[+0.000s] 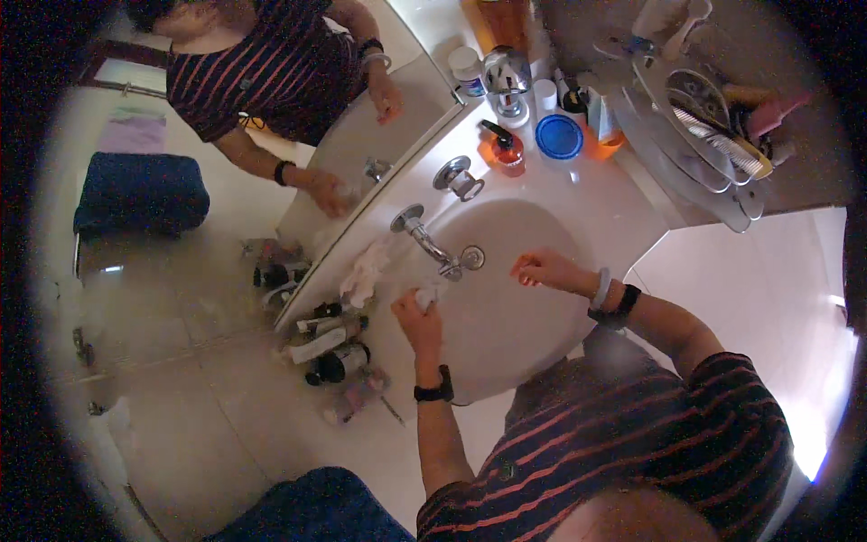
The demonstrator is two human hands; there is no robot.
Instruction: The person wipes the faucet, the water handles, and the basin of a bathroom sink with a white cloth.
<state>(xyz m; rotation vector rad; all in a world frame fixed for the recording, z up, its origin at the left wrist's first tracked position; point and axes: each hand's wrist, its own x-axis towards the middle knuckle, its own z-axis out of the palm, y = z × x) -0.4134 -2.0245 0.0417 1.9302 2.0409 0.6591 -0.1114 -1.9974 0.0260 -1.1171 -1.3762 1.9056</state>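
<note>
Our left hand (417,318) pinches a white cloth (430,294) under the faucet (433,250); our right hand (542,269) hovers loosely curled, empty. We should wipe firmly around the spout.

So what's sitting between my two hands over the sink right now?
In the head view, the chrome faucet spout's tip lies between the left hand, which holds a white cloth, and the right hand; otherwise there is only bare white basin.
</note>
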